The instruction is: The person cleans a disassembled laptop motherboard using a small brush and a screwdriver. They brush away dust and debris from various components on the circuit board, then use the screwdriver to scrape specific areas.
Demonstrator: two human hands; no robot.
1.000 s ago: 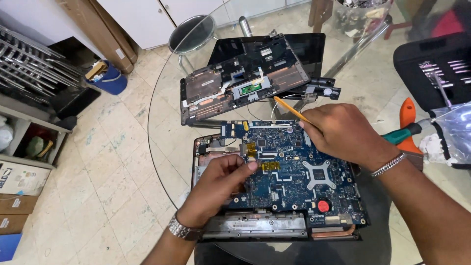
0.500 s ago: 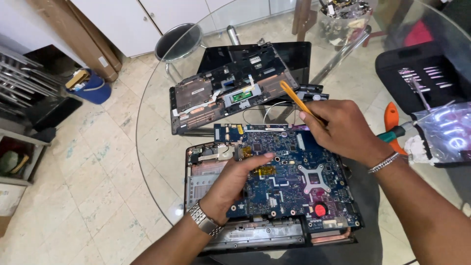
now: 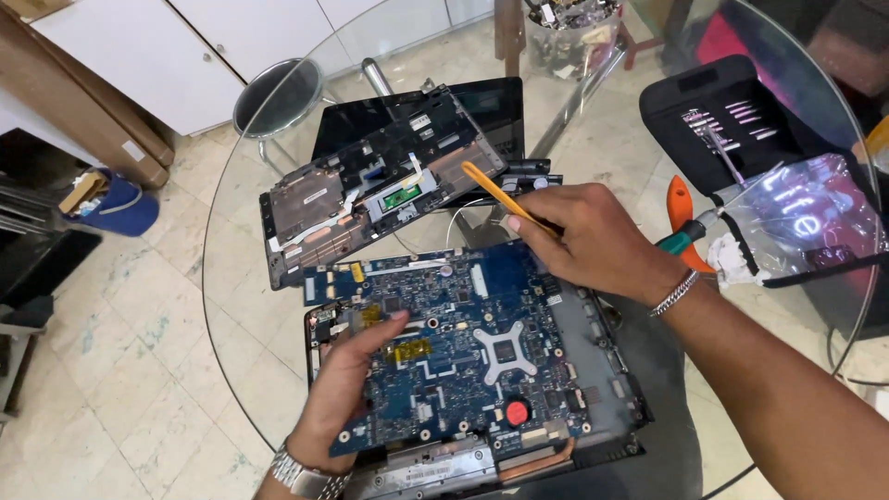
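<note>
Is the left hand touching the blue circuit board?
Touching. The head view shows the left hand gripping the blue circuit board's left edge, thumb on top.

A home room used as a repair spot. A round glass table (image 3: pixel 231 306) stands on tiled floor (image 3: pixel 120 370) by white cabinets (image 3: pixel 241 37). A dismantled laptop base (image 3: pixel 370 194) and a black screwdriver-bit case (image 3: pixel 732 120) lie on it.

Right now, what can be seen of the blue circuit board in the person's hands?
The blue circuit board is a large laptop mainboard, dense with small chips, a silver cross-shaped bracket round a dark chip, yellow tape patches and a round red part near its lower edge. It sits tilted over the dark laptop base on the glass table. The left hand grips its left edge; the right hand, holding a yellow pry tool, rests at its upper right corner.
</note>
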